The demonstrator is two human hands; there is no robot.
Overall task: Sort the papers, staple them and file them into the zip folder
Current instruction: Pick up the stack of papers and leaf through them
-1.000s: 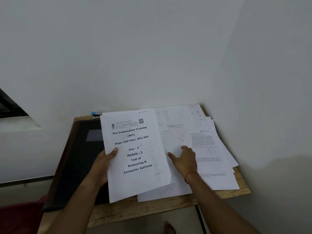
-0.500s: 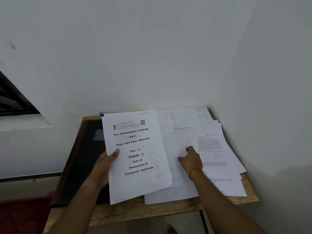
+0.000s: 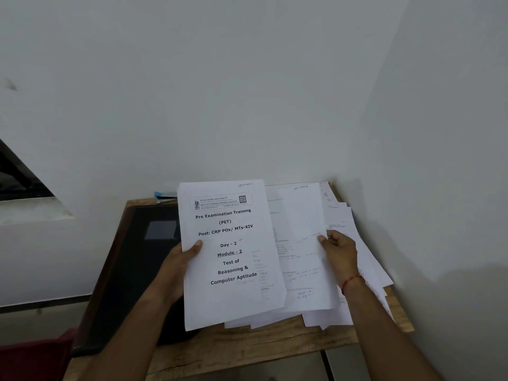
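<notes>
My left hand (image 3: 181, 264) grips the left edge of a printed cover sheet (image 3: 231, 292) titled "Pre Examination Training", held up above the table. My right hand (image 3: 339, 253) pinches the right edge of a second sheet (image 3: 299, 243) marked "Section 2", lifted from the loose papers (image 3: 365, 259) spread over the right half of the wooden table (image 3: 247, 345). A black zip folder (image 3: 137, 270) lies flat on the table's left half, partly hidden by the cover sheet. A blue stapler (image 3: 165, 198) shows at the table's back edge by the wall.
The table stands in a corner between two white walls. A dark red seat (image 3: 33, 358) is at the lower left. A dark window opening (image 3: 19, 180) sits at the left.
My right hand went from pressing on the spread papers to pinching one sheet and raising it beside the cover sheet. The left hand kept the cover sheet up.
</notes>
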